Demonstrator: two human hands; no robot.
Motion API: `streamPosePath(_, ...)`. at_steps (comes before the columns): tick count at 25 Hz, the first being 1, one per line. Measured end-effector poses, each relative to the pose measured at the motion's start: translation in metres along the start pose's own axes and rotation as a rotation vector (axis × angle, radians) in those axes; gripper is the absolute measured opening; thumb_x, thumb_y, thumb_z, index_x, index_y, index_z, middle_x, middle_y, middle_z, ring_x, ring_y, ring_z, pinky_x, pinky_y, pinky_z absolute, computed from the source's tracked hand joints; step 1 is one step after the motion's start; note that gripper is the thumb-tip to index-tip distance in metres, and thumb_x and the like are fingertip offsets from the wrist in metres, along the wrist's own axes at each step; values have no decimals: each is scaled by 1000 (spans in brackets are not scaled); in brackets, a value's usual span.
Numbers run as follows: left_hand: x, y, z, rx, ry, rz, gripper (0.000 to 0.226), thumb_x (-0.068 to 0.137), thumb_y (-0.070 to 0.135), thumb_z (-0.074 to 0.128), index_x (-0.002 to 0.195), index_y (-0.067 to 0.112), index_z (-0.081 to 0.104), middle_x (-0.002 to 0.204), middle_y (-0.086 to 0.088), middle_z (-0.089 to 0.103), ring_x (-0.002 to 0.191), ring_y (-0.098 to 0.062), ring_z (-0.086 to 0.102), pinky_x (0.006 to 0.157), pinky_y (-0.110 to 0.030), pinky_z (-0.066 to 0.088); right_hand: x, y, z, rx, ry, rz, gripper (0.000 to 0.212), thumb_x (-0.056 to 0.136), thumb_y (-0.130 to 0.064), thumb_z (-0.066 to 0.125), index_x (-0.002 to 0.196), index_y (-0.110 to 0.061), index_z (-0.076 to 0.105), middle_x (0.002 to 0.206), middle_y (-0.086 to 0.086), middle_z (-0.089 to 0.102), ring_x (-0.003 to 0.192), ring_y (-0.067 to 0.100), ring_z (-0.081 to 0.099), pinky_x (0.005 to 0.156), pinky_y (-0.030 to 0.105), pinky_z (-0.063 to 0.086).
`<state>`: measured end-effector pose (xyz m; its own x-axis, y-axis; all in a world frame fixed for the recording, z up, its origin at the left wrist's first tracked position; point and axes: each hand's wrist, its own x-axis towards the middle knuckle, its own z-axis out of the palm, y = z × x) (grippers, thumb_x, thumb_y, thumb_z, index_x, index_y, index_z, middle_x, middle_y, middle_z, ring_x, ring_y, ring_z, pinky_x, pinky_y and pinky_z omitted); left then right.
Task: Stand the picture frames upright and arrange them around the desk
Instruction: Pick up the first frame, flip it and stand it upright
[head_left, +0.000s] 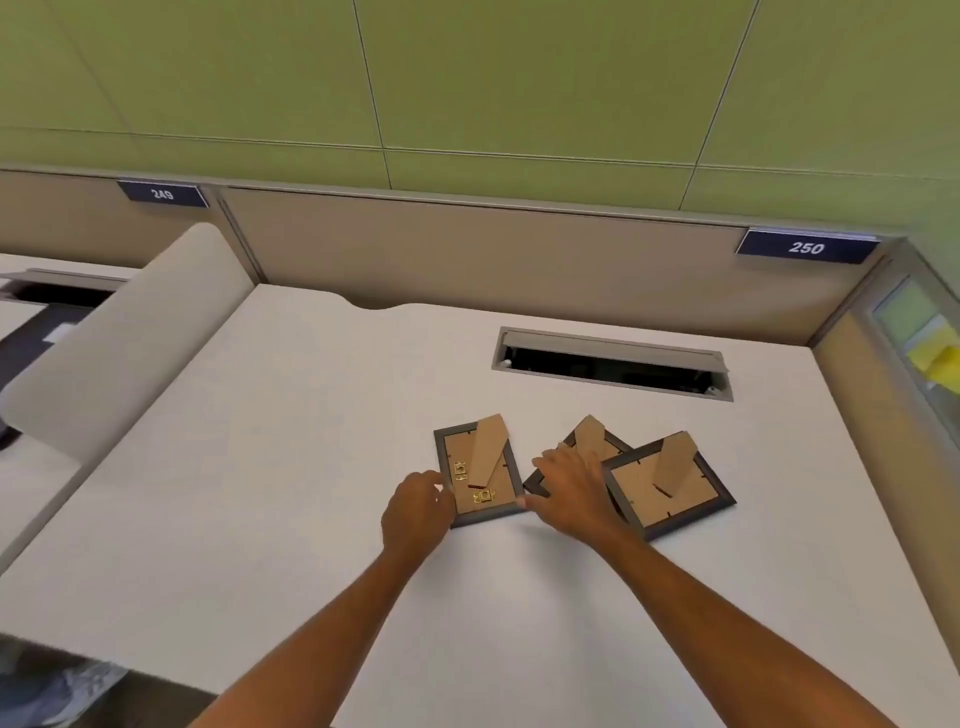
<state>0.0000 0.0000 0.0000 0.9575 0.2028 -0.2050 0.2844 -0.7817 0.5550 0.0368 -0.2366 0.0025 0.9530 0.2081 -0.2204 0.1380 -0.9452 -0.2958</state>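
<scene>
Three dark picture frames lie face down on the white desk (260, 441), brown backs and cardboard stands up. The left frame (480, 473) carries gold hangers. My left hand (415, 512) touches its left edge, fingers curled against the rim. My right hand (569, 491) lies flat over the middle frame (589, 441), thumb tip at the left frame's lower right corner. The right frame (670, 480) overlaps the middle one and lies untouched. Whether either hand actually grips a frame I cannot tell.
An open cable slot (613, 364) cuts the desk behind the frames. Beige partition walls (467, 249) close the back and right side, with a sign reading 250 (807, 248). A rounded divider (119, 343) borders the left. Sticky notes (935, 358) hang at right.
</scene>
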Motion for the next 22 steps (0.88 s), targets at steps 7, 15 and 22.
streamPosePath(7, 18, -20, 7, -234, -133, -279, 38, 105, 25, 61, 123, -6, 74, 132, -23, 74, 127, -40, 67, 107, -46, 54, 24, -16, 17, -184, -183, 11, 87, 90, -74, 67, 156, -19, 54, 180, 13, 21, 168, 35, 1, 131, 62, 3)
streamPosePath(15, 28, -20, 24, -540, -199, -498, 25, 96, 9, 61, 74, 3, 70, 79, -16, 67, 74, -26, 59, 69, -36, 45, 35, -21, 37, -128, -168, 68, 73, 93, -62, 73, 150, -18, 61, 179, 11, 22, 168, 34, 4, 133, 59, 6)
streamPosePath(22, 37, -15, 36, -793, -110, -806, 18, 95, 16, 73, 102, -1, 77, 90, -14, 71, 75, -26, 59, 69, -35, 48, 36, -25, 43, -19, -143, 102, 69, 92, -55, 79, 144, -14, 64, 180, 9, 21, 169, 33, 1, 132, 55, 9)
